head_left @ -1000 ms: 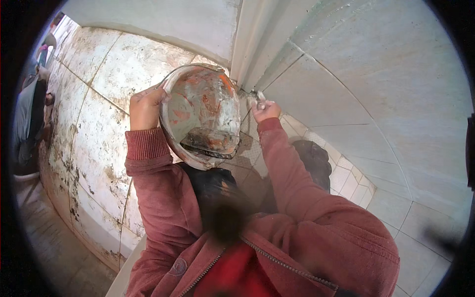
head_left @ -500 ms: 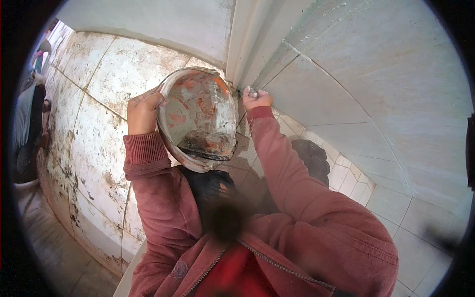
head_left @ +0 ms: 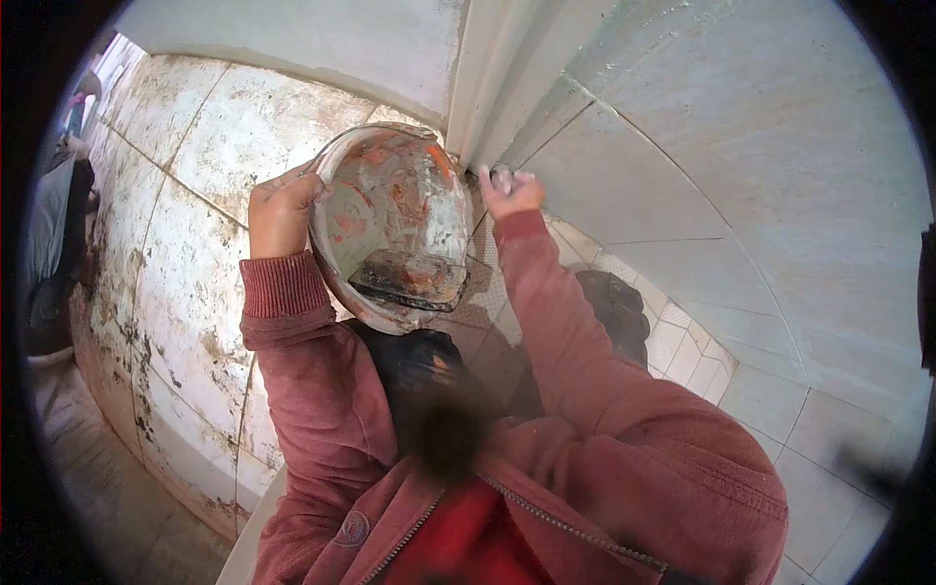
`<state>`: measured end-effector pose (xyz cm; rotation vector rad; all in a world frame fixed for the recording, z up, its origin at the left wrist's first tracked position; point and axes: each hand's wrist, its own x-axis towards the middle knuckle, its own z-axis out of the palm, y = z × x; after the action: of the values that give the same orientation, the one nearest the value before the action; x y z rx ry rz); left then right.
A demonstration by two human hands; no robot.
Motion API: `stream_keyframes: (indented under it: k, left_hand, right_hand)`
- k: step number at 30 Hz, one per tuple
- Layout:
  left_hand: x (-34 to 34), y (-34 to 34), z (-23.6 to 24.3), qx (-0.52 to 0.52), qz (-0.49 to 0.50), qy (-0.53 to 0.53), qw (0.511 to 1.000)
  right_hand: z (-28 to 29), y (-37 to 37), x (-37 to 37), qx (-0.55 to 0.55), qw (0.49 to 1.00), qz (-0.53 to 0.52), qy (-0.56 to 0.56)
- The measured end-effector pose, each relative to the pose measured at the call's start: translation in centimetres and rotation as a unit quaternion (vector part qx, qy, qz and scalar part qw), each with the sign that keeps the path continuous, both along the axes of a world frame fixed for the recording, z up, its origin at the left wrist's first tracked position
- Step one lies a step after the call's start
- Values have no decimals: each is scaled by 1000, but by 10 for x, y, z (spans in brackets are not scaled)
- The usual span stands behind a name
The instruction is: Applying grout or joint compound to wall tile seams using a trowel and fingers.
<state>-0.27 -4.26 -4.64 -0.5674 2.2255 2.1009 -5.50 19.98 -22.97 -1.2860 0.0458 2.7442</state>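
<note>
My left hand [head_left: 281, 210] is closed on the rim of a bucket [head_left: 356, 210], which is tipped so that its mouth faces me. Dried white and orange smears coat the bucket's inside. A dark, flat, rectangular slab [head_left: 409, 278] streaked with orange lies in it along the near side; its exact kind is unclear. To the right of the bucket, my right hand [head_left: 511, 193] is near the foot of the tiled wall [head_left: 643, 185], its fingers curled and whitened. Something small and greyish shows among these fingers, too little to name.
A pale door frame [head_left: 483, 88] rises beyond my hands. On the left is a large, stained tiled floor [head_left: 185, 292]. A person's leg [head_left: 63, 234] shows at the far left. Smaller tiles [head_left: 673, 341] cover the floor at the wall's base.
My right hand has shifted slightly right, toward the wall, and its fingers have turned. The bucket sits a touch higher in view, still in my left hand.
</note>
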Motion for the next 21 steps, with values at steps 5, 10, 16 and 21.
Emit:
stream_keyframes:
  k: [5,10,16,21]
  left_hand:
    - [-3,-2,-2,10,-12,-12,1000]
    - [-9,1,-9,5,-11,-5,1000]
    - [-1,0,4,11,14,-14,1000]
    - [-1,1,7,3,15,-15,1000]
  right_hand:
    - [-50,21,21,143,975,168,16]
    - [-43,13,-10,54,996,63,-36]
    - [22,14,37,40,995,74,52]
    - [73,-9,58,478,707,422,306]
